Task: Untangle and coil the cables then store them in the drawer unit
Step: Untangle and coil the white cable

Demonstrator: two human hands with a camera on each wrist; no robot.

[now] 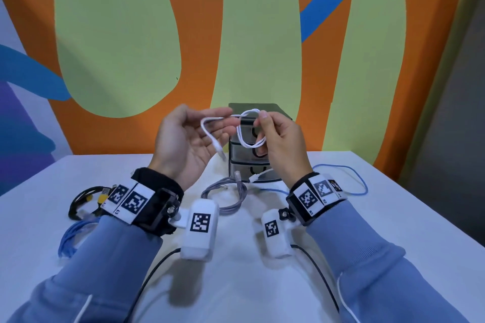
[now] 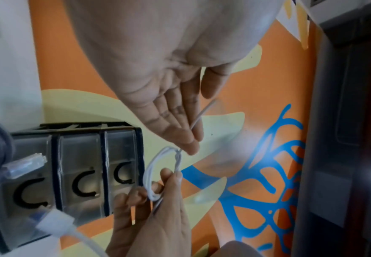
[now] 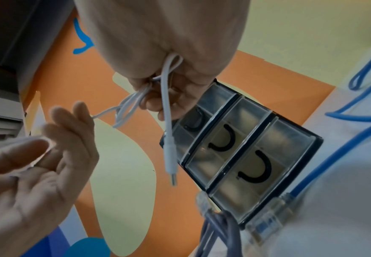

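Observation:
In the head view both hands are raised over the table, in front of the small drawer unit (image 1: 244,168) (image 2: 81,165) (image 3: 246,147). It has three clear drawers with black handles, all closed. My right hand (image 1: 280,144) (image 2: 153,226) (image 3: 158,43) pinches a small coil of thin white cable (image 1: 248,144) (image 2: 149,173) (image 3: 167,121) between thumb and fingers. My left hand (image 1: 189,139) (image 2: 169,113) (image 3: 48,173) is spread palm-up, and the cable's loose end runs across its straight fingers. A white plug hangs free below.
On the white table (image 1: 393,217) lie a grey network cable (image 1: 228,191), a blue cable (image 1: 354,183) to the right of the unit, a bundled blue cable (image 1: 70,236) and a black cable (image 1: 81,199) at the left. The painted wall stands right behind the unit.

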